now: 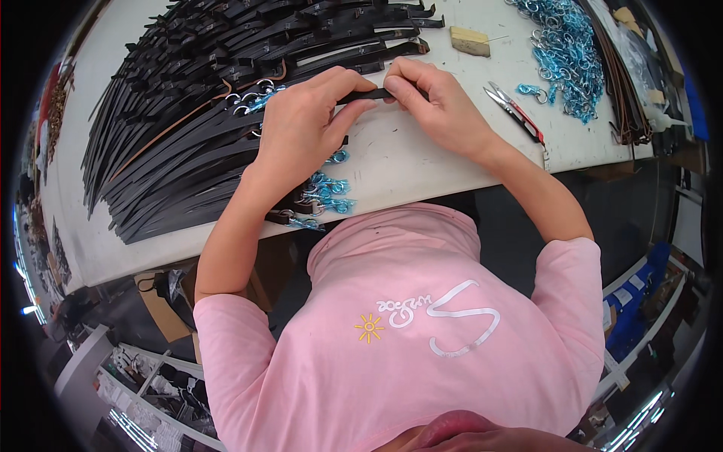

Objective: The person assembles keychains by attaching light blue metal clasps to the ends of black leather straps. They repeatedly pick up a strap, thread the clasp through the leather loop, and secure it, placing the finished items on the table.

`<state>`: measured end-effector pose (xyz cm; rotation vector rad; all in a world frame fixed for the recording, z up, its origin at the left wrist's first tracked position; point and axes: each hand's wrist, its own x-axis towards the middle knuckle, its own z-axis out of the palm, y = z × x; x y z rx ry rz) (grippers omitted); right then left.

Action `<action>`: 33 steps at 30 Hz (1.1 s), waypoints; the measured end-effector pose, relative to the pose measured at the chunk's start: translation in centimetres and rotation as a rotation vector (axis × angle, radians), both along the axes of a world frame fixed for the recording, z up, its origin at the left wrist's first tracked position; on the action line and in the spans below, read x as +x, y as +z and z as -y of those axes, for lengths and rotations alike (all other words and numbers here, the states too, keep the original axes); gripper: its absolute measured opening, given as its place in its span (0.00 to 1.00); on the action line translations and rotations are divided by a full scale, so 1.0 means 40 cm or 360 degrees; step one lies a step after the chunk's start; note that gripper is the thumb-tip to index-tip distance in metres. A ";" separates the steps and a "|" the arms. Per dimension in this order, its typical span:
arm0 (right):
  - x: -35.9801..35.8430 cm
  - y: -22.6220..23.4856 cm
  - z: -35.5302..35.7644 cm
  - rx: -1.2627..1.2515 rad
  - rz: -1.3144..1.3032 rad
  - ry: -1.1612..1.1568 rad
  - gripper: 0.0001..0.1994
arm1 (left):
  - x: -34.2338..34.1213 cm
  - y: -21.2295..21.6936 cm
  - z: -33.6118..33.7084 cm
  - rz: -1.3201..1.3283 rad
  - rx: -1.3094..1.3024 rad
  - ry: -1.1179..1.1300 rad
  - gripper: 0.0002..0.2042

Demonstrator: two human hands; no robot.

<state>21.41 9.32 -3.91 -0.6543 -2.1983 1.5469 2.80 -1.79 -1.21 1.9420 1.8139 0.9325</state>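
Between my two hands stretches a black strap (pixel 364 96), held above the table near its front edge. My left hand (pixel 303 120) pinches it from the left, thumb and fingers closed on it. On the other side my right hand (pixel 433 99) grips the strap's end with curled fingers, which hide that end. Under and beside my left hand lie many black straps (pixel 173 177), several with metal clasps in blue film (pixel 327 190) at their ends. A larger stack of black straps (pixel 218 53) fans out behind them.
Red-and-black thread snips (pixel 518 114) lie right of my right hand. Farther back sits a yellowish block (pixel 470 41) with a thin needle-like piece sticking out. A heap of blue-wrapped metal clasps (pixel 565 60) and brown straps (pixel 622 83) occupy the right of the white table (pixel 422 167).
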 end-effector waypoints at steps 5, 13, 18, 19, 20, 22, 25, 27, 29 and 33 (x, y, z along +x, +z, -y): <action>0.003 0.024 -0.022 -0.0155 0.0104 0.0166 0.11 | 0.002 0.002 0.002 -0.0001 -0.0006 0.0033 0.07; -0.001 0.014 0.001 -0.0127 0.0101 0.0079 0.11 | 0.001 -0.004 0.001 0.0063 -0.0008 0.0073 0.09; -0.001 0.013 -0.006 -0.0293 0.0036 0.0052 0.11 | -0.004 -0.013 -0.011 0.0060 0.0077 0.0037 0.09; 0.002 0.011 -0.007 -0.0317 0.0041 0.0100 0.11 | -0.002 -0.017 -0.008 0.0071 0.0073 0.0042 0.09; -0.002 0.008 -0.013 -0.0336 0.0037 0.0157 0.11 | -0.003 -0.019 -0.004 0.0072 0.0073 0.0057 0.09; -0.003 0.015 -0.025 -0.0353 0.0005 0.0220 0.10 | -0.003 -0.010 -0.002 0.0036 0.0089 0.0068 0.09; 0.000 0.023 -0.031 -0.0318 0.0022 0.0226 0.10 | 0.001 -0.009 0.000 -0.0056 0.0126 0.0066 0.08; 0.005 0.021 -0.025 -0.0237 0.0152 0.0212 0.10 | 0.004 -0.016 0.001 -0.0106 0.0157 0.0063 0.08; 0.005 0.020 -0.015 -0.0116 0.0196 0.0178 0.10 | 0.006 -0.013 0.002 -0.0139 0.0119 0.0049 0.08; 0.001 -0.001 -0.013 -0.0165 0.0065 0.0097 0.10 | 0.009 -0.005 0.000 -0.0062 0.0079 0.0024 0.09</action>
